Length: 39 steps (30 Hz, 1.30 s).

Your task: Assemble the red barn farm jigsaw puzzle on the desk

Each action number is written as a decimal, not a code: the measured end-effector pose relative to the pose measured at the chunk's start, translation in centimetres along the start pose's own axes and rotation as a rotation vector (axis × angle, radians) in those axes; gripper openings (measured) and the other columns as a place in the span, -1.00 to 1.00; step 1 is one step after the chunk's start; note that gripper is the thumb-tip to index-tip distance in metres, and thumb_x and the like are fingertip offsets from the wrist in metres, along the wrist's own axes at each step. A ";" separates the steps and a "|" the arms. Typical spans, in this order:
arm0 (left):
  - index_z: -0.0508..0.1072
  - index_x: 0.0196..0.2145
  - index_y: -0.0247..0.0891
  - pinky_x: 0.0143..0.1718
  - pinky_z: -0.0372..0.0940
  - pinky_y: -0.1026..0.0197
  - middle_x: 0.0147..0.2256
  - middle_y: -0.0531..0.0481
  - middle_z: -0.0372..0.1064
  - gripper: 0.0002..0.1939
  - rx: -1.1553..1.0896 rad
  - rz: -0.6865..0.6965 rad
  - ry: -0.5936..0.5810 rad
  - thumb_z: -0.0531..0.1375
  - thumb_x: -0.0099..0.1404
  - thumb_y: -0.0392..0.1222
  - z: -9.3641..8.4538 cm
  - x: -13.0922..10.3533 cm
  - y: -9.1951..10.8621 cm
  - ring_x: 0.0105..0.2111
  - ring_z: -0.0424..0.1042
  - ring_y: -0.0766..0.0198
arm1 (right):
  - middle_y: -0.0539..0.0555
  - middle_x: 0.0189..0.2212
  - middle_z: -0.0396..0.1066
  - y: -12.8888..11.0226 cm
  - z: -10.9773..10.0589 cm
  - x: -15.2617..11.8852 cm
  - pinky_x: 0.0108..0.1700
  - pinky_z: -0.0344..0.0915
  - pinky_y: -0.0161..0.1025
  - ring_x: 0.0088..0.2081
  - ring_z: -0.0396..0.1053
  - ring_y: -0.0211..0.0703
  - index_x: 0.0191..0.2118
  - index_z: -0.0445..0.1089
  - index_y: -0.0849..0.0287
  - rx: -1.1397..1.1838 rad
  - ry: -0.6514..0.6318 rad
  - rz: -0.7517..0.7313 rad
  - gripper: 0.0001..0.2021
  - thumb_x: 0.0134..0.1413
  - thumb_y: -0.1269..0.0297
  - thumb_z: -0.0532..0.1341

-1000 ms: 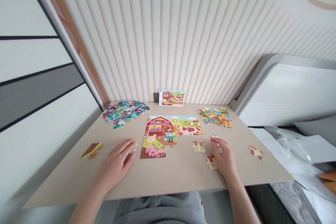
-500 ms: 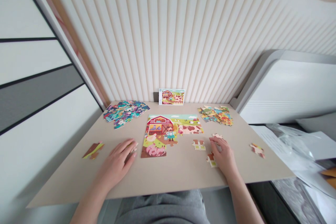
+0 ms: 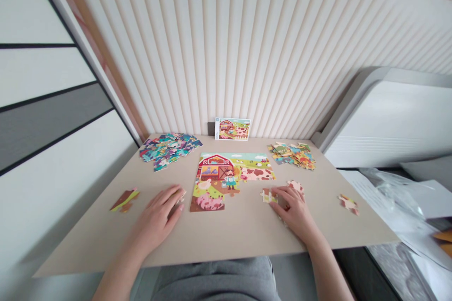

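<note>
A partly joined farm jigsaw puzzle (image 3: 212, 183) lies mid-table, showing a barn, a farmer, a pig and a cow. To its left, my left hand (image 3: 160, 209) rests on the table with curled fingers around a puzzle piece (image 3: 182, 195), mostly hidden by them. My right hand (image 3: 294, 207) has its fingertips and thumb closed at the right edge of a fence puzzle piece (image 3: 265, 195), which lies flat below the cow. Beyond its knuckles a pink-and-brown puzzle piece (image 3: 298, 186) shows, and another piece is largely covered under the palm.
A picture card (image 3: 233, 129) stands against the ribbed wall. Piles of loose pieces lie at the back left (image 3: 169, 148) and back right (image 3: 294, 154). Joined brown-green pieces (image 3: 124, 200) sit far left, a cow-patterned piece (image 3: 348, 204) far right.
My right hand has shifted left from the pieces beside it onto the fence puzzle piece. My left hand stays in place. The view has tilted slightly.
</note>
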State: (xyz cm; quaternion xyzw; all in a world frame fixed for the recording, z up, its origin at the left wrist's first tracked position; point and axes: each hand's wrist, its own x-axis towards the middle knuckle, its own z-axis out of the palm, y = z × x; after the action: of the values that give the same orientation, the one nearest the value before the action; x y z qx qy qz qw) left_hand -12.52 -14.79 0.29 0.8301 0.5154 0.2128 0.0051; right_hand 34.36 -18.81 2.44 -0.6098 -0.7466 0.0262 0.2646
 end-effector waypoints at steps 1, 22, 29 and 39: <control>0.35 0.27 -0.08 0.28 0.24 -0.08 0.29 -0.09 0.27 -0.54 -0.007 -0.004 0.001 0.06 0.48 0.00 0.0 0.0 0.0 0.27 0.28 0.01 | 0.07 0.06 0.47 0.1 0.0 0.0 0.24 0.19 0.10 0.13 0.35 0.10 0.14 0.44 -0.07 -0.005 0.001 0.009 -0.65 0.29 0.03 0.24; 0.48 -0.18 -0.17 0.19 0.26 -0.09 -0.16 -0.11 0.53 -0.81 -0.022 -0.293 0.448 0.09 0.44 -0.12 -2.0 -0.1 -0.3 -0.09 0.50 0.02 | 0.09 0.00 0.52 2.2 0.9 -0.2 0.17 0.25 0.07 0.11 0.40 0.09 0.01 0.51 0.01 -0.022 0.194 0.030 -0.67 0.38 0.00 0.09; 0.46 -0.05 -0.16 0.18 0.24 -0.11 -0.11 -0.12 0.52 -0.74 0.044 -0.307 0.337 0.17 0.40 -0.01 -2.1 0.0 0.7 -0.05 0.47 -0.02 | 0.09 -0.07 0.55 2.6 1.0 -0.4 0.13 0.34 0.03 0.02 0.47 0.06 -0.05 0.55 0.02 0.011 0.312 0.039 -0.68 0.35 0.01 0.12; 0.41 0.14 -0.11 0.18 0.24 -0.09 0.04 -0.14 0.46 -0.57 0.079 -0.223 0.142 0.19 0.39 0.05 -1.5 -0.1 0.8 0.06 0.41 -0.03 | 0.10 -0.11 0.57 2.0 0.5 -0.2 0.14 0.32 0.04 -0.01 0.47 0.06 -0.11 0.55 0.05 0.023 0.282 0.015 -0.71 0.36 0.05 0.12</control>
State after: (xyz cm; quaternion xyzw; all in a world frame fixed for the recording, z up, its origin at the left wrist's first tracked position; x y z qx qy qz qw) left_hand -12.42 -15.52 1.75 0.7501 0.6114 0.2488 -0.0404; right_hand 35.92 -18.32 1.21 -0.6099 -0.6971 -0.0491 0.3736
